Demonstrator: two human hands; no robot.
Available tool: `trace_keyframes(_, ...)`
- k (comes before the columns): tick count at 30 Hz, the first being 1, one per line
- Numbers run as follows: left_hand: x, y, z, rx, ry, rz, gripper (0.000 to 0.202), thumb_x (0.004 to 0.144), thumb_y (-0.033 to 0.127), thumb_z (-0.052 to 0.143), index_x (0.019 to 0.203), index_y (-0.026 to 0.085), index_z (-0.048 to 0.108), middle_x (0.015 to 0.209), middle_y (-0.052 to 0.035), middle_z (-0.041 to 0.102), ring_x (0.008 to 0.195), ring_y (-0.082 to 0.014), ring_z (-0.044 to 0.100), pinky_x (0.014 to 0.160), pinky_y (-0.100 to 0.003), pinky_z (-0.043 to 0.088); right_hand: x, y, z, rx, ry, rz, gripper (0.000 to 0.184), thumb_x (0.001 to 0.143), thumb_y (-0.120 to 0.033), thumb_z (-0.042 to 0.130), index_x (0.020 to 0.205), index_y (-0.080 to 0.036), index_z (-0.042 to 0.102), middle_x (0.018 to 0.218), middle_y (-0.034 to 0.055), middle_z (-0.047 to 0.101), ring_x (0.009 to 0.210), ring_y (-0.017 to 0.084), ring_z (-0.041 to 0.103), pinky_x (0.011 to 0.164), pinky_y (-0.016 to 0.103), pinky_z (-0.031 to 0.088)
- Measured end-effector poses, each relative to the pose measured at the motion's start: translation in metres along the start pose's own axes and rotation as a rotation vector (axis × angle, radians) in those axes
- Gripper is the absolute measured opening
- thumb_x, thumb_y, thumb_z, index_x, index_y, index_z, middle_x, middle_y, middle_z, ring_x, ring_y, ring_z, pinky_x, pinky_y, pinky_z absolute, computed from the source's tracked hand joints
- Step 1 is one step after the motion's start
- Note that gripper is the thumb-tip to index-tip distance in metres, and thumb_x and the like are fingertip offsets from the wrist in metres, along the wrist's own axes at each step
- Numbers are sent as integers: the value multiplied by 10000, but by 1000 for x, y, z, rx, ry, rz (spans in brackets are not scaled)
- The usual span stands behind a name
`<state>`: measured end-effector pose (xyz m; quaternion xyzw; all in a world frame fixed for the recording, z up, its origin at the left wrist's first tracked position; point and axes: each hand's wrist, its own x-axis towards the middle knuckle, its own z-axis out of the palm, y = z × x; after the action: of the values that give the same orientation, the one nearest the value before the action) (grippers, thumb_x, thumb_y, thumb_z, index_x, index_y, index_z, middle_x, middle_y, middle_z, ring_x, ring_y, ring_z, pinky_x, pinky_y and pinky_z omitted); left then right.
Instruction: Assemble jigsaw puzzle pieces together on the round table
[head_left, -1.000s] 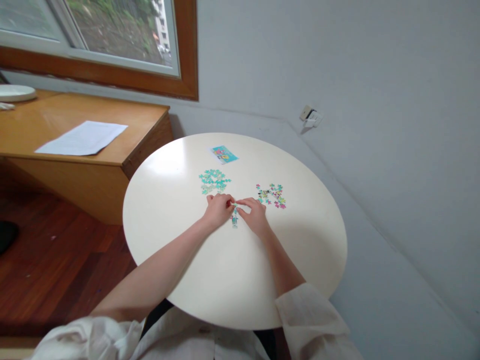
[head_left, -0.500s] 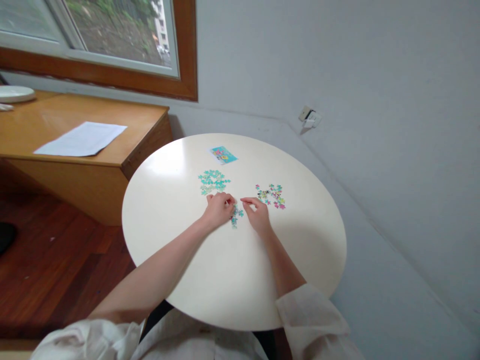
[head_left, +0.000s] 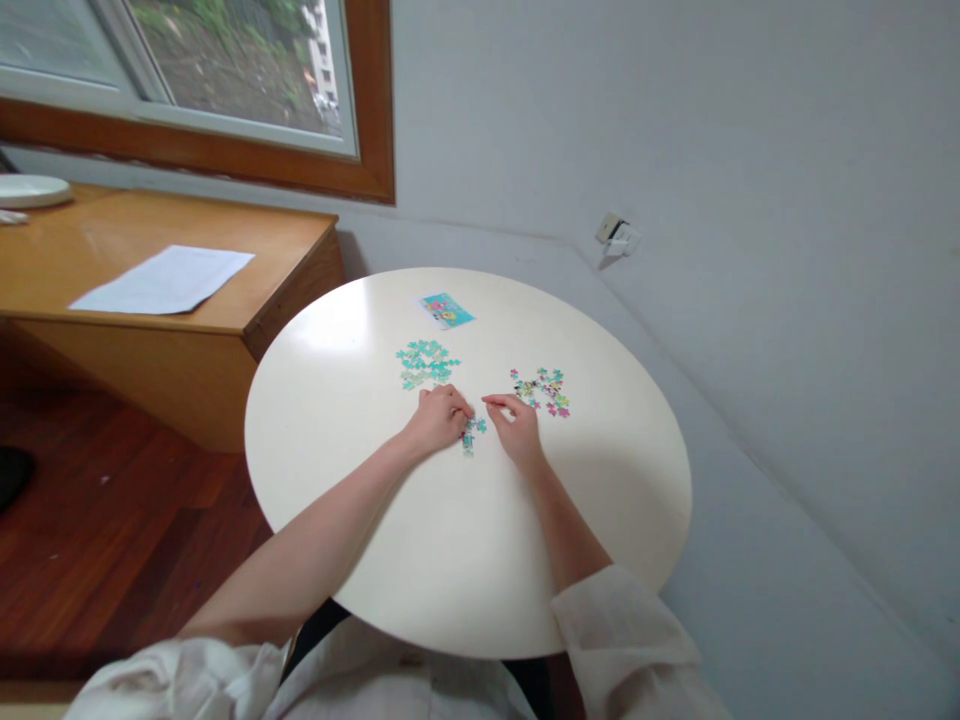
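On a round cream table (head_left: 465,560) my left hand (head_left: 439,420) rests with its fingers curled, fingertips pressed on the left edge of a small joined cluster of teal puzzle pieces (head_left: 472,433). My right hand (head_left: 516,428) lies just right of that cluster with fingers bent, touching the tabletop. A loose pile of teal pieces (head_left: 426,362) lies beyond my left hand. Farther right, beyond my right hand, is a pile of pink, green and dark pieces (head_left: 541,388). A small picture card (head_left: 447,309) lies near the table's far edge.
A wooden desk (head_left: 225,300) with a white paper sheet (head_left: 165,278) and a white plate (head_left: 30,190) stands at the left, under a wood-framed window (head_left: 300,120). Grey walls close in behind and at the right, with a wall socket (head_left: 619,234). Red-brown floor lies at the left.
My hands have drawn slightly apart, uncovering the small teal cluster between them. My right hand shifted a little to the right.
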<state>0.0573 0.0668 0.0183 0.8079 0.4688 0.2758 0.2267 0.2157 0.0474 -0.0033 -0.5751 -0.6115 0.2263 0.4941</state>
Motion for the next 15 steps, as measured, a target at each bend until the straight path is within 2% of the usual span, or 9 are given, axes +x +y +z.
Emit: trace_keyframes(15,0,-2,1,15,-1,11,334,700,62,407,749,194,710,840,-35,657,844,-178,587,865,-361,401,1,3,2,35,13,-21,179,706,-262,523,755,-204,684,806,44,690,799,184,608,772,324,454)
